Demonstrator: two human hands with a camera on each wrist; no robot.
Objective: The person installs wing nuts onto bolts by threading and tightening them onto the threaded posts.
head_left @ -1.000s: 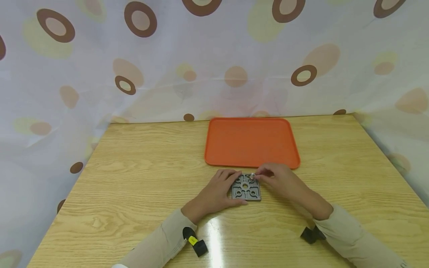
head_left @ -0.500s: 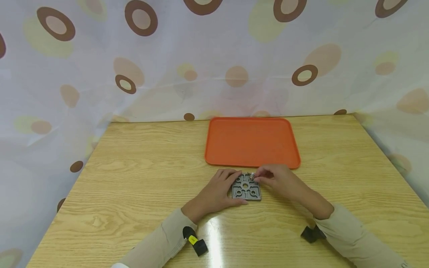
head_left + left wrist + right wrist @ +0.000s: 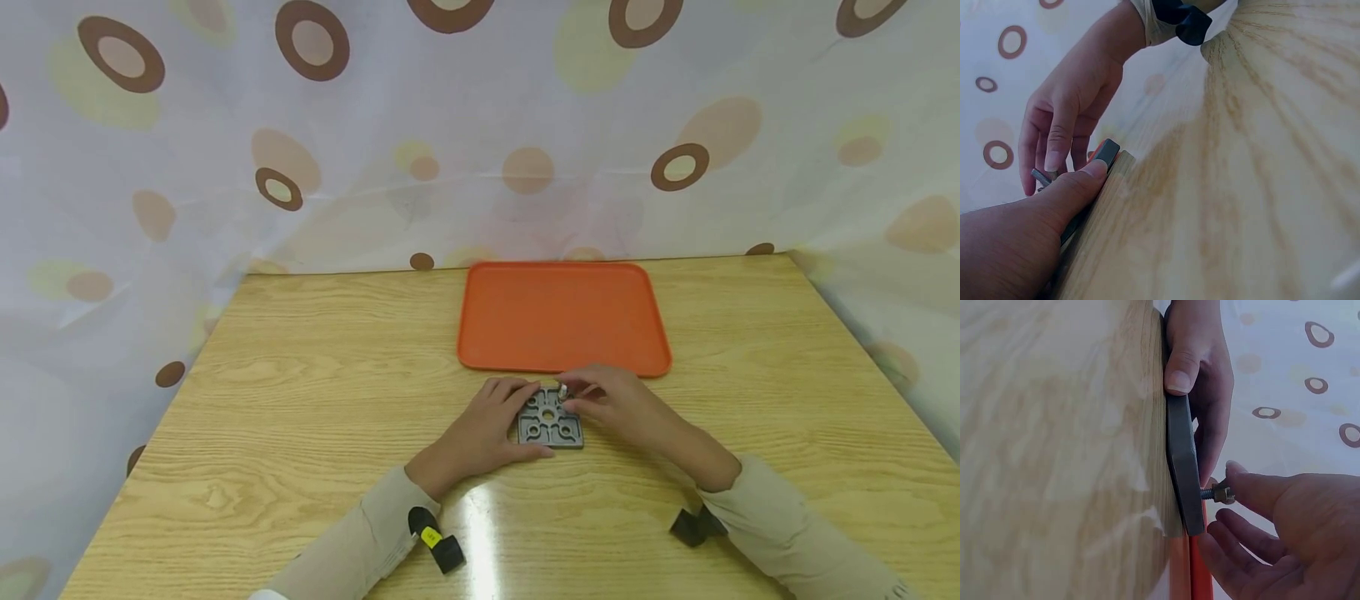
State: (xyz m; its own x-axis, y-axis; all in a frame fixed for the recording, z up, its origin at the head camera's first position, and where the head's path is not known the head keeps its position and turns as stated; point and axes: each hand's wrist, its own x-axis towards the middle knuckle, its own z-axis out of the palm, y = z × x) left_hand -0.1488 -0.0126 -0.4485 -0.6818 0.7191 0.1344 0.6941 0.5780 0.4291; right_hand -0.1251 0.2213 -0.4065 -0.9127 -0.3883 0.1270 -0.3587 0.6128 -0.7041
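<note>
A grey square metal plate (image 3: 550, 437) with ring-shaped holes lies flat on the table. My left hand (image 3: 489, 427) grips it from the left, thumb at the near edge and fingers at the far left corner. From the plate's far right corner a threaded bolt (image 3: 1207, 494) stands up, with a brass-coloured nut (image 3: 1225, 494) on its upper end. My right hand (image 3: 621, 407) is at that corner, its thumb and index finger pinching the nut. The fingertips hide part of the nut in the right wrist view.
Just beyond the plate lies an orange tray (image 3: 562, 317) on the wood-grain table (image 3: 337, 367). A patterned cloth (image 3: 480, 217) hangs behind and along both sides. Black wrist cameras (image 3: 447, 553) are strapped to both sleeves.
My right thumb and index finger have shifted slightly around the nut, with the index finger now further left over the plate's corner. My left hand and the plate stay where they were.
</note>
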